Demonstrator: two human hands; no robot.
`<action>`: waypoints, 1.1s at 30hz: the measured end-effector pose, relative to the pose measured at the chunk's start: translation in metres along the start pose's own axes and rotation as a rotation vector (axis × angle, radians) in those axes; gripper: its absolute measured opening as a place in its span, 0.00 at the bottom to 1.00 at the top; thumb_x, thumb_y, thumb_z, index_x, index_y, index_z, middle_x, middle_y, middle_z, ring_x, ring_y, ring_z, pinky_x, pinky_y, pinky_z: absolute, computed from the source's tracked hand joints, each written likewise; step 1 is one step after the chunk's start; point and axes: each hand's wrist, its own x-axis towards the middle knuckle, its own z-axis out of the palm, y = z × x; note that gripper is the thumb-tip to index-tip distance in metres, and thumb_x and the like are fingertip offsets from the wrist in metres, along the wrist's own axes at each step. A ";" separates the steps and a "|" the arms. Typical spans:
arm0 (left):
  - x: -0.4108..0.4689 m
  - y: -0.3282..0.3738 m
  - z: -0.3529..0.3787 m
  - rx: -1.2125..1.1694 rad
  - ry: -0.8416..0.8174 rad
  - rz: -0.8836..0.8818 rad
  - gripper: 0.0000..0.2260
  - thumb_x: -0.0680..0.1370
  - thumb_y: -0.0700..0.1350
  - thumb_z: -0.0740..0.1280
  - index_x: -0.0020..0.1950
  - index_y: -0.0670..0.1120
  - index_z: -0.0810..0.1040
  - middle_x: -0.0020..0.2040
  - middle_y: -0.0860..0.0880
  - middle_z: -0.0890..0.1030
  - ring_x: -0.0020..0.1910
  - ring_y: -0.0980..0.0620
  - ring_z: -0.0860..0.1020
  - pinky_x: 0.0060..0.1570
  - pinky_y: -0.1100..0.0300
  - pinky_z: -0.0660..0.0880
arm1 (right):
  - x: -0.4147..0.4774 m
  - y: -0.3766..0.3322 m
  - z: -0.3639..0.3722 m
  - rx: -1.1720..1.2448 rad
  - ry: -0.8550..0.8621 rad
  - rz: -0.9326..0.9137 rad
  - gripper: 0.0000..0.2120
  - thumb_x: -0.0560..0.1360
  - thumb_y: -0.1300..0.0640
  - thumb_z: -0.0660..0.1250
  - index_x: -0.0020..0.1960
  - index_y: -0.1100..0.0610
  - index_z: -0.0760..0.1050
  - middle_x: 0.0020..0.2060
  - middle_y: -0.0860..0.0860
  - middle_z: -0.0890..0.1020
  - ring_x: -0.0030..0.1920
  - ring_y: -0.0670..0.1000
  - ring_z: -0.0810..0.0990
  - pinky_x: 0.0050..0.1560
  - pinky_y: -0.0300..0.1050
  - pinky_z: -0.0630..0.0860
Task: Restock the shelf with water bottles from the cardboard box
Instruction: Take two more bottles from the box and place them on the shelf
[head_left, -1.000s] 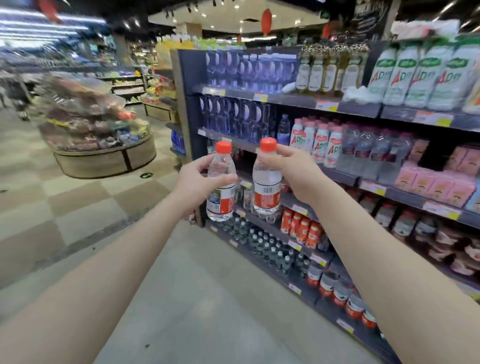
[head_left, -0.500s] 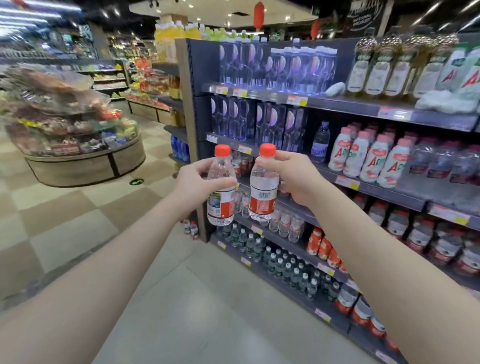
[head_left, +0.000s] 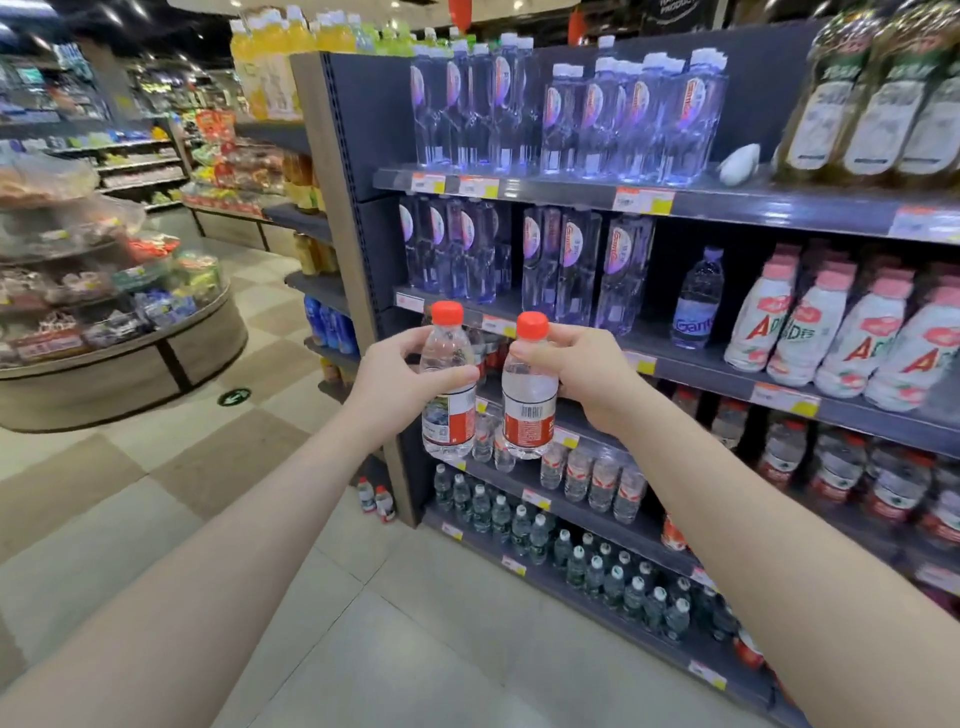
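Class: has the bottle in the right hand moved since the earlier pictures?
Yes. The right-hand bottle has been carried nearer the shelf, which looks larger behind it.

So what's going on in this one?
A person stands in a shop aisle facing a drinks shelf, with a small red-capped water bottle upright in each hand. The left hand grips the left bottle and the right hand grips the right bottle. Both are held side by side in the air, neither yet on the shelf. Similar red-labelled bottles stand on a lower row. No cardboard box is in view.
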 end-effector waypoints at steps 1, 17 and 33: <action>0.014 -0.011 -0.001 -0.003 0.001 0.009 0.23 0.67 0.56 0.83 0.60 0.58 0.83 0.53 0.62 0.86 0.53 0.63 0.83 0.58 0.54 0.81 | 0.012 0.006 0.005 -0.004 0.012 0.003 0.08 0.71 0.54 0.79 0.51 0.49 0.87 0.51 0.47 0.88 0.59 0.53 0.83 0.68 0.61 0.73; 0.235 -0.234 0.044 -0.074 -0.297 0.132 0.29 0.67 0.56 0.82 0.66 0.62 0.77 0.60 0.60 0.83 0.61 0.57 0.80 0.64 0.49 0.77 | 0.193 0.166 0.082 0.016 0.323 0.201 0.13 0.74 0.50 0.76 0.58 0.43 0.83 0.54 0.53 0.86 0.53 0.52 0.81 0.52 0.52 0.73; 0.355 -0.409 0.207 -0.138 -0.332 0.434 0.23 0.70 0.49 0.82 0.62 0.57 0.81 0.50 0.58 0.85 0.47 0.69 0.82 0.47 0.75 0.75 | 0.339 0.373 -0.003 -0.323 0.406 -0.077 0.09 0.79 0.48 0.69 0.58 0.47 0.81 0.51 0.49 0.87 0.51 0.50 0.85 0.48 0.50 0.79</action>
